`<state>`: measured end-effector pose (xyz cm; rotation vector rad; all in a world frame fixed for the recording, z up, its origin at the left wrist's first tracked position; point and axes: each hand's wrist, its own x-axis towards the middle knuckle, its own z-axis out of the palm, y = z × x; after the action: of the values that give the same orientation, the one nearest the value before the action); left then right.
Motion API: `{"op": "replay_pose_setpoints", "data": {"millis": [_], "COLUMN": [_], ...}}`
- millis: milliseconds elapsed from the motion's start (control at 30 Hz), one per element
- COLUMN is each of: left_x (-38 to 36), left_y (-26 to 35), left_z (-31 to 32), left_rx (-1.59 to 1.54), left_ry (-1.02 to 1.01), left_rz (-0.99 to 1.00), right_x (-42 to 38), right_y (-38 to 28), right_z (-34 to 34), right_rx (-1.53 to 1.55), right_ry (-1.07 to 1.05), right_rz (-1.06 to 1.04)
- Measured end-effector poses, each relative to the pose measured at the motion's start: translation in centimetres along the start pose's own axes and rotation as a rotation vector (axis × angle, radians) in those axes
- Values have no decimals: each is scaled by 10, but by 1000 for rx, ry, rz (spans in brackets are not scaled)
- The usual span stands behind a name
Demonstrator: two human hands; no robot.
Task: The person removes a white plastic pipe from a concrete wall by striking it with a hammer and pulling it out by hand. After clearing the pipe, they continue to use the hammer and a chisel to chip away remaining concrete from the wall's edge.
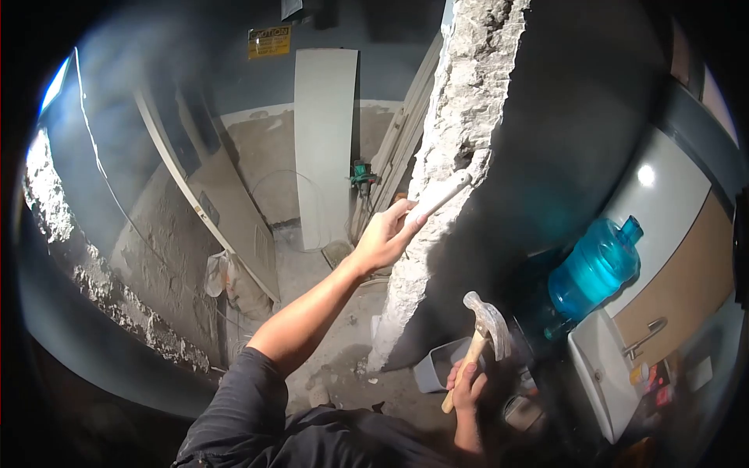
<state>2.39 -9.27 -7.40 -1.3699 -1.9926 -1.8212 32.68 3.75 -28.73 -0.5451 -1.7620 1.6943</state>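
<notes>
My left hand (384, 240) reaches out with its fingers wrapped round a pale, bar-shaped chisel (446, 195). The chisel slants up to the right, and its rounded far end overlaps the rough broken edge of a wall (460, 101), close below a dark hollow. Lower down, my right hand (466, 385) grips the wooden handle of a claw hammer (489, 321). The hammer stands head up, its metal head apart from the chisel and to the right of the wall edge.
A grey bucket (431, 370) stands on the floor behind the hammer. To the right are a blue water jug (596, 269) and a white sink (597, 374) with a faucet (647, 337). A white panel (324, 140) leans at the back; a plastic bag (234, 282) sits left.
</notes>
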Motion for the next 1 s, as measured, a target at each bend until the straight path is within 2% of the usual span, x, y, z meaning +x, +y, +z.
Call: {"op": "replay_pose_setpoints", "data": {"millis": [67, 167, 267, 500, 600, 700, 733, 800, 867, 900, 933, 967, 1000], "left_x": [-1, 4, 10, 33, 40, 35, 31, 26, 27, 27, 26, 25, 25], "left_y": [4, 3, -2, -21, -16, -21, -13, -5, 5, 8, 10, 12, 15], "left_z": [-8, -16, -27, -48, -56, -44, -40, -37, -41, -42, -44, -46, -48], "left_rx": [59, 152, 169, -7, -39, -87, -110, -101, -126, -153, -177, -183, -164], "left_ry": [-50, -41, -77, -196, -236, -182, -143, -135, -152, -185, -218, -221, -241], "left_rz": [-18, 153, 231, 186, 187, 206, 211, 162, 137, 104, 68, 68, 33], "right_x": [-4, -17, -30, -25, -11, 10, 10, 15, 21, 38, 50, 56, 54], "right_y": [-8, -7, -11, -51, -94, -132, -151, -188, -206, -211, -211, -194, -189], "right_z": [2, 12, 32, 115, 153, 176, 173, 191, 207, 209, 203, 182, 191], "right_rx": [-16, -20, 0, -83, -20, -124, -337, -64, -6, 37, -96, -512, -455], "right_ry": [2, 31, 95, 285, 302, 421, 398, 269, 387, 322, 288, 379, 494], "right_rz": [14, 1, -13, -194, -459, -900, -963, -1106, -1136, -1226, -1188, -1062, -656]}}
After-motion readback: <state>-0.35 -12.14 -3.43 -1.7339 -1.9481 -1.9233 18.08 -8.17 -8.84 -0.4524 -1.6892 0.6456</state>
